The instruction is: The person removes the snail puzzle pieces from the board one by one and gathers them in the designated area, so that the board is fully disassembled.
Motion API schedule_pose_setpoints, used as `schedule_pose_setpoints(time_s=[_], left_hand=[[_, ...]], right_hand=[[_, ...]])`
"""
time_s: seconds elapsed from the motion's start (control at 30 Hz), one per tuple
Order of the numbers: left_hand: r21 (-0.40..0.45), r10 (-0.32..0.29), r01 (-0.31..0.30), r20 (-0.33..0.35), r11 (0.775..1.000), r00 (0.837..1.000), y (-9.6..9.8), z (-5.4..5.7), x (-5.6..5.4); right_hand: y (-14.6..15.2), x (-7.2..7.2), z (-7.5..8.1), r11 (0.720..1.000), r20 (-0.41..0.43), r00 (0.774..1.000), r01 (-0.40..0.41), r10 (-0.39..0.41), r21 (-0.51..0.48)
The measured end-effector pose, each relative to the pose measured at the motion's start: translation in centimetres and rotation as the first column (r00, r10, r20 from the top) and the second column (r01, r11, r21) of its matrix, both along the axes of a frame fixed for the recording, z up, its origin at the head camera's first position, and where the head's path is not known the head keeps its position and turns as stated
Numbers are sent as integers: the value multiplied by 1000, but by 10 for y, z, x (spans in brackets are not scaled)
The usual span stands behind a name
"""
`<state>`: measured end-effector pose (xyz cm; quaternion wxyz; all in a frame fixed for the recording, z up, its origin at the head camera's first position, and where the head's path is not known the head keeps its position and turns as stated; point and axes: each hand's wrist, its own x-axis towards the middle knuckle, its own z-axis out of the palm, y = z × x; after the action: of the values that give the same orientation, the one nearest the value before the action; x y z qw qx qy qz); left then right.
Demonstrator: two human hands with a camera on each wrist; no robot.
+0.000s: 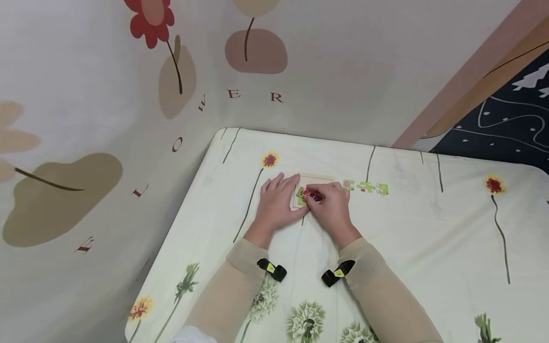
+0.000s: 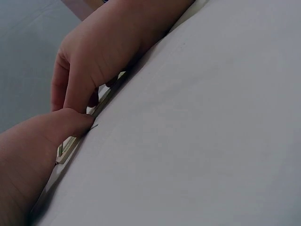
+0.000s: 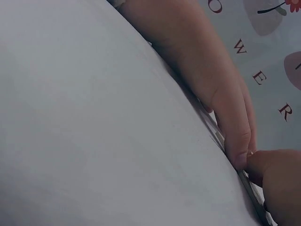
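Note:
A small wooden jigsaw board (image 1: 316, 176) with a pale frame lies on the bed-like surface, partly covered by both hands. My left hand (image 1: 278, 197) rests over its left side, fingers fairly straight and thumb by the near edge. With bent fingers, my right hand (image 1: 332, 205) pinches a puzzle piece (image 1: 316, 196), reddish and purple, over the board. Green puzzle pieces (image 1: 300, 197) show in the tray between the hands. In the left wrist view, the left thumb (image 2: 75, 121) presses at the board's edge (image 2: 70, 149); fingers hide most of the piece.
Three loose green puzzle pieces (image 1: 366, 186) lie in a row right of the board. The floral sheet (image 1: 429, 228) covers the surface, with a few wrinkles at right. A padded-looking wall with printed letters (image 1: 233, 94) stands behind and to the left.

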<state>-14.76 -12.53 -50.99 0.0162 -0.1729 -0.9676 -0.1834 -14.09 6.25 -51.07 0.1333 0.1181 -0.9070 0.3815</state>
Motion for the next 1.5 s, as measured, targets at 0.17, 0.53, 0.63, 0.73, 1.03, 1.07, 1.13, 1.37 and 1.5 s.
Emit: schedule_pose_setpoints(time_s=[0.17, 0.53, 0.63, 0.73, 1.03, 1.07, 1.13, 1.37, 1.5], left_hand=[[-3, -6, 6, -2, 1000, 1000, 1, 1, 0], [11, 3, -4, 12, 1000, 1000, 0, 3, 1], [28, 0, -1, 16, 1000, 1000, -1, 2, 0], [33, 1, -1, 21, 999, 1000, -3, 0, 0], [32, -17, 16, 19, 999, 1000, -1, -4, -3], [29, -17, 16, 18, 999, 1000, 0, -3, -4], [23, -14, 14, 20, 1000, 1000, 1, -3, -4], [39, 1, -2, 29, 999, 1000, 2, 0, -3], [35, 1, -2, 38, 999, 999, 1, 0, -2]], right_hand=[[1, -1, 0, 1000, 4, 1000, 2, -2, -21], [1, -1, 1, 997, 14, 999, 34, -34, -62], [4, 0, -1, 993, -19, 999, 28, -31, -115], [9, 1, -1, 991, -42, 999, 22, -28, -132], [36, 9, 1, 996, -43, 997, 67, -70, -60], [40, 9, 1, 995, -42, 996, 75, -78, -59], [48, 11, 2, 994, -35, 995, 94, -96, -56], [73, 15, 2, 985, 3, 986, 169, -169, -28], [81, 19, 1, 978, 27, 978, 208, -208, -24]])
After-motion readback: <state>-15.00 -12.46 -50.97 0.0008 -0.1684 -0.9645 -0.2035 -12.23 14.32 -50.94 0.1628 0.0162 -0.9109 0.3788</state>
